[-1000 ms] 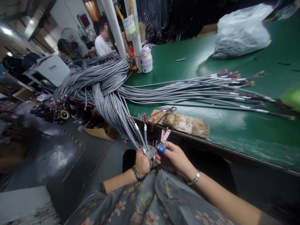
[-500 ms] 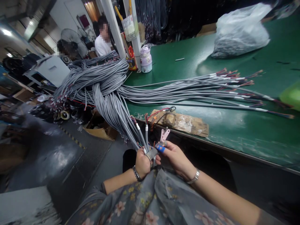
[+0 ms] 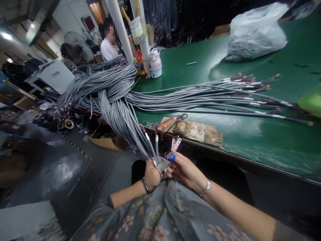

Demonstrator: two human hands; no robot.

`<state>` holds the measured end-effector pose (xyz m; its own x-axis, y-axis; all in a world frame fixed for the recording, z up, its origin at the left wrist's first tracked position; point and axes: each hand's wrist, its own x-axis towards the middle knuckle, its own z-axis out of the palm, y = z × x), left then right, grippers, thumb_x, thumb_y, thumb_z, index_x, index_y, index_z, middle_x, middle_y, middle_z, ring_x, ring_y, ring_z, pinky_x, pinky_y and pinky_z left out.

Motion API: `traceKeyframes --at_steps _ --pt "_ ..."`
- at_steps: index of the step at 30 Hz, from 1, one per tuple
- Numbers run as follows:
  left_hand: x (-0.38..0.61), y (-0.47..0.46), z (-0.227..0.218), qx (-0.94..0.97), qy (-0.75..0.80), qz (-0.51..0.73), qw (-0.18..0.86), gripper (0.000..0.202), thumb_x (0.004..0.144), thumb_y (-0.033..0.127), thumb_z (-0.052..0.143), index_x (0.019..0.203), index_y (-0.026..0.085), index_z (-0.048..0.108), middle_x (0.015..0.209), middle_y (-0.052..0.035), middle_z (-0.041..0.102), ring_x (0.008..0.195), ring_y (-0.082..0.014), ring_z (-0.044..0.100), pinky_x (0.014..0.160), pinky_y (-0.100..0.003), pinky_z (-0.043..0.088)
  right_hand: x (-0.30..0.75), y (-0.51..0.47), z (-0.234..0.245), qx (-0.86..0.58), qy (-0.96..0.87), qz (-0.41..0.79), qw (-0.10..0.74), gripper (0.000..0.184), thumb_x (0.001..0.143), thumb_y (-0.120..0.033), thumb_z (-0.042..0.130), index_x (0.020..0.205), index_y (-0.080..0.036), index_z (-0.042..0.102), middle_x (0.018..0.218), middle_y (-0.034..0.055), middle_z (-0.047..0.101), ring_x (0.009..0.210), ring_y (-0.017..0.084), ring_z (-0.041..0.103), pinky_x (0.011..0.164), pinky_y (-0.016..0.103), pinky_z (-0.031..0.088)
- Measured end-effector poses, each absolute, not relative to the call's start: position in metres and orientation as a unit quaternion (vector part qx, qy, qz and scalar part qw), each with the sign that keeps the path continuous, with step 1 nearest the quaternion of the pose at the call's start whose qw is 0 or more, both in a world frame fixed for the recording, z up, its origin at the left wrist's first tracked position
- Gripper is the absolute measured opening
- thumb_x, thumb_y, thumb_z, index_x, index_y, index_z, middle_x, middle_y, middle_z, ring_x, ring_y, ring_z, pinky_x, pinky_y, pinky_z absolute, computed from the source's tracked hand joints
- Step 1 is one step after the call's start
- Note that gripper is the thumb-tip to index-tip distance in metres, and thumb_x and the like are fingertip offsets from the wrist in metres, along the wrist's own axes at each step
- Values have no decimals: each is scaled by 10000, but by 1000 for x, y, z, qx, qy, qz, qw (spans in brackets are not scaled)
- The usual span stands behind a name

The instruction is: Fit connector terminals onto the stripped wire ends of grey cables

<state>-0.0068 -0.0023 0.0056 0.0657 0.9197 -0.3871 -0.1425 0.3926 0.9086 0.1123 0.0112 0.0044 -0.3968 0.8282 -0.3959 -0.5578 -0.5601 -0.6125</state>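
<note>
My left hand [image 3: 152, 175] is closed round the end of a grey cable [image 3: 157, 147], low in front of my lap; grey tape wraps its thumb. Close beside it, my right hand [image 3: 187, 169] has thumb and fingers pinched together at the cable's end, blue tape on one finger. Whatever lies between those fingertips is too small to make out. Thin coloured wires show near the fingertips. A pink clip [image 3: 176, 144] stands at the bench edge just beyond my right hand. More grey cables [image 3: 117, 115] run down from the bench towards my left hand.
Cables with stripped ends [image 3: 200, 97] lie across the green bench [image 3: 190, 75]. A worn wooden board [image 3: 200, 132] sits at its near edge. Behind are a plastic bag [image 3: 255, 33], a lilac container [image 3: 155, 63] and a post. A cardboard box [image 3: 107, 142] stands on the floor; a person [image 3: 109, 43] is farther back.
My right hand has shifted slightly down and its fingers have drawn in closer to my left hand. The left hand keeps its grip on the cable.
</note>
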Motion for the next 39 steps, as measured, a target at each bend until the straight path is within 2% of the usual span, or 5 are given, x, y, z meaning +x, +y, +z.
traceKeyframes --at_steps 13,20,27,33,39 --pt "-11 -5 6 341 535 404 659 441 552 548 750 609 141 588 456 -28 603 366 -118 526 392 -221 397 129 26 -10 -389 -99 796 453 209 655 -271 759 640 -187 567 546 -34 564 464 81 502 432 194 396" --pt "-4 3 18 306 485 409 710 460 481 533 771 579 129 574 412 -28 567 314 -100 481 329 -200 347 137 38 -4 -339 -163 808 453 363 726 -557 642 764 -196 657 658 9 611 502 107 501 481 233 424" --pt "10 13 22 296 494 408 709 441 503 516 756 623 135 569 431 -28 571 346 -115 503 355 -220 386 132 50 3 -327 -224 784 478 380 657 -553 712 673 -183 625 584 12 614 497 137 525 483 263 427" --pt "16 14 20 310 516 401 691 477 528 571 722 626 124 588 422 -33 560 353 -123 510 352 -216 354 128 45 5 -237 -230 859 390 475 686 -686 579 642 -214 552 453 -16 579 301 162 484 336 294 398" --pt "17 13 18 319 528 394 681 512 530 601 706 649 112 611 420 -43 565 332 -124 500 333 -205 284 126 47 7 -272 -193 844 420 419 591 -622 711 647 -222 602 462 -22 583 303 152 478 321 285 388"
